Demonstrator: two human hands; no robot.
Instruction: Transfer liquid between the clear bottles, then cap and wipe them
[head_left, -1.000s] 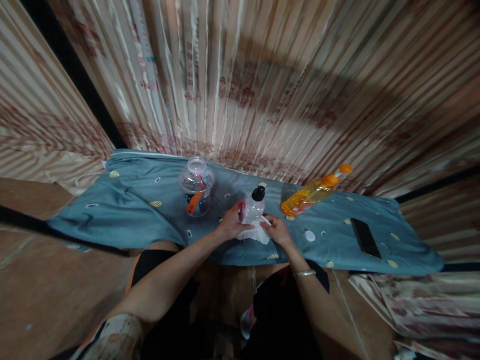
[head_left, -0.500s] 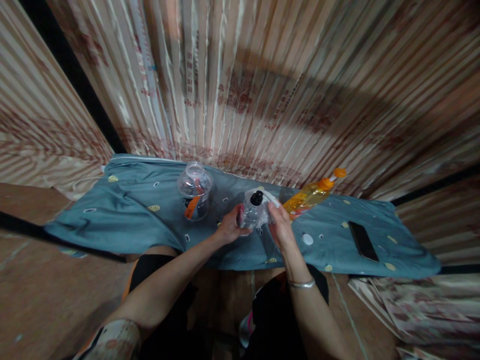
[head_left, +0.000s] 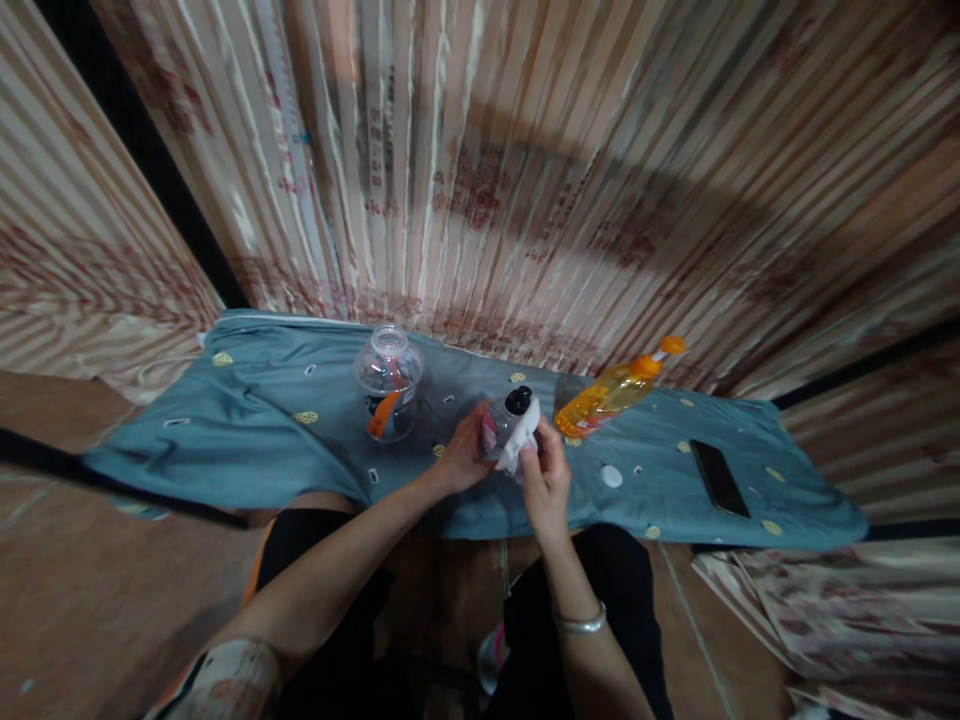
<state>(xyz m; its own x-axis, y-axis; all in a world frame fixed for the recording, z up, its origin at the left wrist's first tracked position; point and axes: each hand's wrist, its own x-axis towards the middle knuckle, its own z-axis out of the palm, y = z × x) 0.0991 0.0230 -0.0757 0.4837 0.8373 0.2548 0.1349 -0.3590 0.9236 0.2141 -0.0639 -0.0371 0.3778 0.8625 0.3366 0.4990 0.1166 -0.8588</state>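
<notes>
My left hand [head_left: 463, 450] is closed around the side of a small clear bottle [head_left: 496, 425] with a black cap [head_left: 519, 401] and a pink label. Between the fingers of my right hand [head_left: 549, 475] is a white tissue [head_left: 520, 438], pressed against the bottle's right side. The bottle is held over the blue cloth [head_left: 465, 515], its lower part partly hidden by tissue and fingers. To its left stands a clear plastic jar [head_left: 390, 385] without a lid. A bottle of yellow liquid [head_left: 607, 392] with an orange pump cap is to the right.
A small white disc [head_left: 611, 476] lies on the cloth right of my hands. Farther right is a dark phone [head_left: 720, 479]. Pleated curtains [head_left: 480, 180] hang behind the cloth-covered surface, and dark poles [head_left: 161, 160] slant at the sides.
My right hand has moved the tissue from behind the bottle's right side round to its near right side. The hand has come lower and closer to me.
</notes>
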